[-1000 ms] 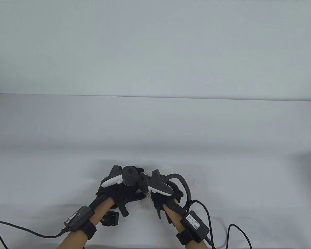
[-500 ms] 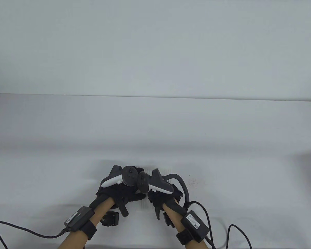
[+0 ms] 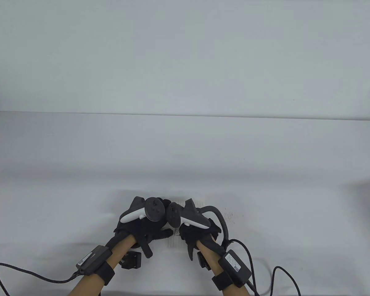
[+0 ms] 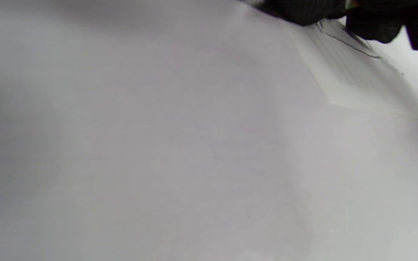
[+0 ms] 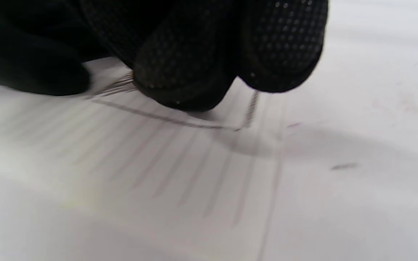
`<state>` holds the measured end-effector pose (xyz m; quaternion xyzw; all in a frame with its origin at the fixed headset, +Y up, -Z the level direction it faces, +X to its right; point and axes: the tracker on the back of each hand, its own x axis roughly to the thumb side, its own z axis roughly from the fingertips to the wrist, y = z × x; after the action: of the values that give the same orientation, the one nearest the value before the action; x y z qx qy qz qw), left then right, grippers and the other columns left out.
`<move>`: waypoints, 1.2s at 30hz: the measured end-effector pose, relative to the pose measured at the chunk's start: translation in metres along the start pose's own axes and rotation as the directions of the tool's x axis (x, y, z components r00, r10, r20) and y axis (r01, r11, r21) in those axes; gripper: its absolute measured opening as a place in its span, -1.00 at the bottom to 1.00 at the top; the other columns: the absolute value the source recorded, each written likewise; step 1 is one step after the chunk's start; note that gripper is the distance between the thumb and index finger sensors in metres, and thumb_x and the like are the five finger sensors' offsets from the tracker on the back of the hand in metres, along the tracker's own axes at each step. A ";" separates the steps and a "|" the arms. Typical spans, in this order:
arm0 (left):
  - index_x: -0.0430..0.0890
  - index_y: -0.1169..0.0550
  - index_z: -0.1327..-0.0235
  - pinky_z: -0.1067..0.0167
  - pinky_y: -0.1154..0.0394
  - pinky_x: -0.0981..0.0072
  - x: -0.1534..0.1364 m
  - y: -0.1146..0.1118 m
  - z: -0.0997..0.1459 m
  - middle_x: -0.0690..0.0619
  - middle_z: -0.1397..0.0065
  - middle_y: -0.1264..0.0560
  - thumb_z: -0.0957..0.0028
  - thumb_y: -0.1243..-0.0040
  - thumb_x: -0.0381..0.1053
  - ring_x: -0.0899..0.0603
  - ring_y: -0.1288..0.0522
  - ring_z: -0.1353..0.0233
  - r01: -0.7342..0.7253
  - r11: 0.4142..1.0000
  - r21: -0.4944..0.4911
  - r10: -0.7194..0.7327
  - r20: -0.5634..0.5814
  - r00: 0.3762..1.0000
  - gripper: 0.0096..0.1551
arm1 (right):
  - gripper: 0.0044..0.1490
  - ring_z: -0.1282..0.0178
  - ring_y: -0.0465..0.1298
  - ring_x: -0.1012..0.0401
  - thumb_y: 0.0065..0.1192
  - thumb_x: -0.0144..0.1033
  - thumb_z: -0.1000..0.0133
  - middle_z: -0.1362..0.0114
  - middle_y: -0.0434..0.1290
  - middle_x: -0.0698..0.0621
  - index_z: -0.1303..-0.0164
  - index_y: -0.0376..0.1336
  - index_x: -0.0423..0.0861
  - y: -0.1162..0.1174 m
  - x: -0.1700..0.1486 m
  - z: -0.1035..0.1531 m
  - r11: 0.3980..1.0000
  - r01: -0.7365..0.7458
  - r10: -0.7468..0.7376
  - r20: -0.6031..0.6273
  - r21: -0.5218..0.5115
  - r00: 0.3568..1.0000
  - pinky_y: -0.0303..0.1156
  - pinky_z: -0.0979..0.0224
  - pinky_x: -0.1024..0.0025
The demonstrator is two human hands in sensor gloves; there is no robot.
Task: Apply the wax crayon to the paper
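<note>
At the left of the table (image 3: pixel 80 160), near its front edge, we see a black cable (image 3: pixel 24 273) curl in toward a dark box (image 3: pixel 94 256) strapped on our left forearm, and just right of that arm a small black block (image 3: pixel 132 260) lies on the white surface. Our left hand (image 3: pixel 141 229) rests palm down, its fingers spread and the thumb reaching right to press on the left edge of the paper (image 3: pixel 175 242), a lined sheet mostly hidden under both hands; the hand holds nothing, only pins the sheet flat. In the left wrist view the paper (image 4: pixel 357 79) lies flat toward the upper right, a thin dark stroke (image 4: pixel 350 43) crossing it below gloved fingertips (image 4: pixel 303 11). Moving right, our right hand (image 3: pixel 197 232) sits on the sheet just beside the left, the two trackers almost touching. In the right wrist view its fingers (image 5: pixel 183 72) are curled tight together, tips down on the paper (image 5: pixel 194 174), beside dark crayon lines (image 5: pixel 165 117). The crayon itself is hidden inside the glove, so we cannot tell how it is held. Further right, reddish specks (image 3: pixel 229 217) mark the table, and a second cable (image 3: pixel 280 274) loops off the right forearm.
</note>
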<state>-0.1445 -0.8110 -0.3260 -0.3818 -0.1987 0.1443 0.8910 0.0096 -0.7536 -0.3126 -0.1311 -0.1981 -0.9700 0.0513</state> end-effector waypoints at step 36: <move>0.33 0.46 -0.47 -0.38 0.80 -0.06 0.000 0.000 0.000 0.38 -0.59 0.64 -0.21 0.19 0.31 0.06 0.76 -0.58 -0.006 1.000 -0.003 0.006 0.004 1.000 -0.06 | -0.55 0.39 0.60 0.41 0.25 -0.23 -0.16 0.06 0.64 -0.06 -0.21 0.39 -0.10 -0.001 -0.027 -0.004 0.996 0.003 -0.023 -0.218 -0.091 0.976 0.59 0.19 0.44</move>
<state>-0.1449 -0.8108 -0.3260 -0.3836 -0.1995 0.1473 0.8896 0.0347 -0.7534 -0.3242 -0.0244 -0.1480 -0.9868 0.0606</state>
